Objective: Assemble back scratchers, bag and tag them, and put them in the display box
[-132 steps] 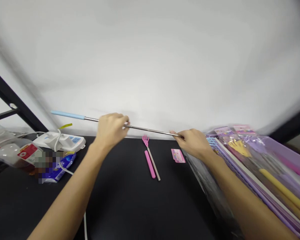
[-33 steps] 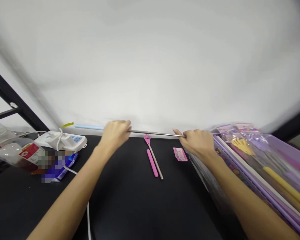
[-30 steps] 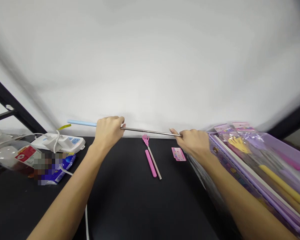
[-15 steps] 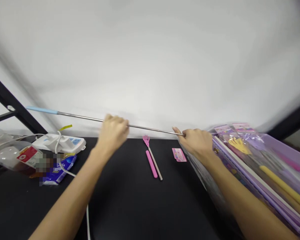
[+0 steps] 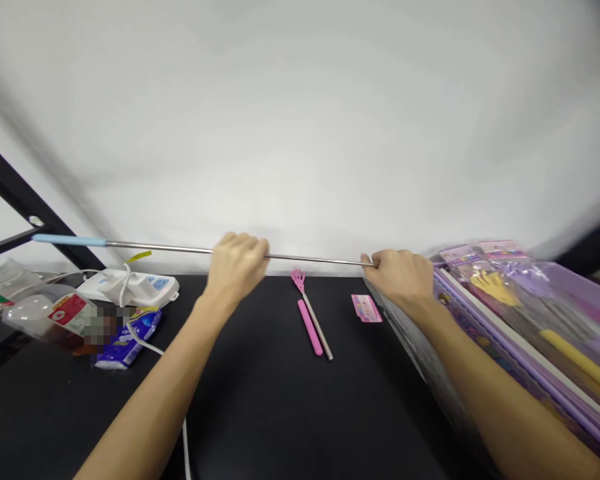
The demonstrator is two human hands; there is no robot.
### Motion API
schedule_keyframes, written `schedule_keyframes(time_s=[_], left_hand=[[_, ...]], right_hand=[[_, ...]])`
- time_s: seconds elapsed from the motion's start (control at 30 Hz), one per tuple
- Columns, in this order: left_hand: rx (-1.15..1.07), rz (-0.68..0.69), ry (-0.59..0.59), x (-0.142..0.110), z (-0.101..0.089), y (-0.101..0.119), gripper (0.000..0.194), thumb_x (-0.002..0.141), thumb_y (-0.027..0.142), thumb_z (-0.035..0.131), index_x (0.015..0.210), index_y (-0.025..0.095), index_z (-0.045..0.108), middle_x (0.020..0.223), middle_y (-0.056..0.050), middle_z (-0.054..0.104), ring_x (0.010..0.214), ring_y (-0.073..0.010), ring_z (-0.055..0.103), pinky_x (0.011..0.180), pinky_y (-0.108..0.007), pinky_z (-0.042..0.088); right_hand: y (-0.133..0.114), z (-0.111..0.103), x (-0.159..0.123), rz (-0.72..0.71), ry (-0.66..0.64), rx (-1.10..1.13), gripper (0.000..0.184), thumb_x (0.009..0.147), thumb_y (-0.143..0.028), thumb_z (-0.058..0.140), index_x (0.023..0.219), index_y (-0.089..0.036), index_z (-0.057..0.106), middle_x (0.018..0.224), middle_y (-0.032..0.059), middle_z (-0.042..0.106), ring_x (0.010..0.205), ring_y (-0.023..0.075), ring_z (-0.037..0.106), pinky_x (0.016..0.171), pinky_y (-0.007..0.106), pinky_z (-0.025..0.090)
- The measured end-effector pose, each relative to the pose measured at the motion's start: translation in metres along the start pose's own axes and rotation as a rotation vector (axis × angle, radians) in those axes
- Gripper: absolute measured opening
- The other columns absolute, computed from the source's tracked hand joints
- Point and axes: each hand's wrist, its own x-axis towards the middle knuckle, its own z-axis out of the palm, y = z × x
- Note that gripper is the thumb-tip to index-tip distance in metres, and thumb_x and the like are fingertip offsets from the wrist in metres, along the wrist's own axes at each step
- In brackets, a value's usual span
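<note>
Both my hands hold a long telescopic back scratcher (image 5: 160, 247) with a light blue handle (image 5: 70, 241), drawn out nearly level above the table. My left hand (image 5: 239, 261) is wrapped round the middle of its metal rod. My right hand (image 5: 400, 275) is closed round the right end, and whatever head is there is hidden in the fist. Below and between my hands lies a pink claw-shaped back scratcher head on a metal rod (image 5: 317, 325). Its pink handle (image 5: 310, 328) lies loose alongside. A small pink card (image 5: 367, 309) rests nearer my right hand.
A purple bin (image 5: 575, 287) at right holds several bagged back scratchers, a yellow one (image 5: 497, 287) among them. On the left are a white power strip (image 5: 163, 288) with a cable, a blue packet (image 5: 130, 340) and a clear plastic container (image 5: 30, 317). A white wall stands behind.
The blue handle end has dropped, so the rod lies closer to level. Both hands keep their hold, and the whole view has shifted slightly.
</note>
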Motion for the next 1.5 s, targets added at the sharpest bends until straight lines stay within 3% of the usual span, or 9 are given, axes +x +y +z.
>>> schedule_keyframes(time_s=[0.2,0.47,0.73,0.9,1.03,1.13,1.33,1.4,1.5], left_hand=[[0.106,-0.388,0.006,-0.005,-0.008,-0.038,0.020,0.089,0.022,0.049,0.078,0.020,0.066,0.071,-0.006,0.068,0.071,-0.0233,0.060,0.074,-0.037,0.037],[-0.078,0.030,-0.083,0.005,-0.012,0.054,0.022,0.085,0.006,0.046,0.077,0.018,0.063,0.075,-0.008,0.063,0.077,-0.0233,0.057,0.071,-0.035,0.035],[0.039,-0.303,-0.098,-0.001,-0.011,0.000,0.022,0.082,0.008,0.047,0.083,0.019,0.066,0.073,-0.006,0.069,0.073,-0.0245,0.061,0.075,-0.039,0.034],[-0.080,-0.051,-0.142,0.000,-0.008,0.058,0.022,0.082,0.004,0.046,0.076,0.018,0.062,0.071,-0.008,0.066,0.070,-0.0226,0.061,0.064,-0.034,0.034],[-0.101,-0.031,-0.157,-0.002,-0.005,0.091,0.023,0.083,0.004,0.046,0.073,0.019,0.060,0.066,-0.006,0.063,0.066,-0.0207,0.061,0.059,-0.034,0.033],[-0.115,-0.036,-0.200,-0.005,0.000,0.077,0.020,0.084,0.009,0.049,0.076,0.019,0.064,0.068,-0.006,0.066,0.067,-0.0213,0.063,0.059,-0.033,0.034],[0.031,-0.390,-0.253,-0.012,-0.004,-0.014,0.024,0.080,0.014,0.050,0.090,0.019,0.071,0.078,-0.012,0.072,0.073,-0.0281,0.065,0.065,-0.037,0.036],[0.086,-0.402,-0.177,-0.009,-0.009,-0.017,0.023,0.080,0.012,0.048,0.081,0.018,0.071,0.075,-0.013,0.071,0.079,-0.0296,0.064,0.079,-0.045,0.036],[-0.009,-0.135,-0.124,-0.002,-0.012,0.021,0.022,0.079,0.009,0.049,0.077,0.019,0.068,0.079,-0.011,0.070,0.084,-0.0270,0.064,0.090,-0.048,0.033]], right_hand=[[0.013,-0.001,-0.001,0.098,-0.016,0.004,0.047,0.090,-0.044,0.038,0.099,-0.021,0.078,0.090,0.0204,0.073,0.089,0.0364,0.068,0.069,0.039,0.043],[-0.041,-0.012,-0.027,-0.138,0.029,-0.028,0.047,0.093,-0.042,0.035,0.095,-0.020,0.077,0.083,0.0174,0.073,0.081,0.0296,0.069,0.070,0.035,0.043],[-0.002,-0.007,-0.012,0.006,-0.005,-0.064,0.037,0.087,-0.035,0.045,0.101,-0.023,0.077,0.090,0.0169,0.074,0.088,0.0336,0.069,0.066,0.035,0.043],[-0.041,-0.005,-0.035,-0.237,0.024,-0.056,0.038,0.090,-0.031,0.042,0.092,-0.019,0.077,0.083,0.0166,0.074,0.079,0.0308,0.070,0.064,0.034,0.043],[-0.056,-0.001,-0.044,-0.283,0.033,-0.062,0.037,0.091,-0.028,0.041,0.087,-0.018,0.076,0.081,0.0166,0.073,0.076,0.0311,0.070,0.063,0.034,0.043],[-0.048,-0.002,-0.039,-0.292,0.022,-0.056,0.043,0.094,-0.034,0.036,0.089,-0.018,0.076,0.083,0.0168,0.073,0.078,0.0307,0.070,0.065,0.035,0.044],[-0.007,-0.001,-0.015,-0.046,-0.058,-0.061,0.075,0.095,-0.061,0.019,0.087,-0.014,0.077,0.083,0.0206,0.073,0.084,0.0357,0.070,0.069,0.040,0.044],[-0.007,-0.001,-0.016,-0.037,-0.049,-0.060,0.077,0.094,-0.063,0.018,0.087,-0.014,0.078,0.082,0.0209,0.072,0.084,0.0357,0.070,0.069,0.040,0.044],[-0.023,-0.005,-0.022,-0.128,-0.027,-0.037,0.077,0.094,-0.063,0.018,0.086,-0.015,0.078,0.078,0.0190,0.072,0.081,0.0327,0.070,0.069,0.037,0.044]])
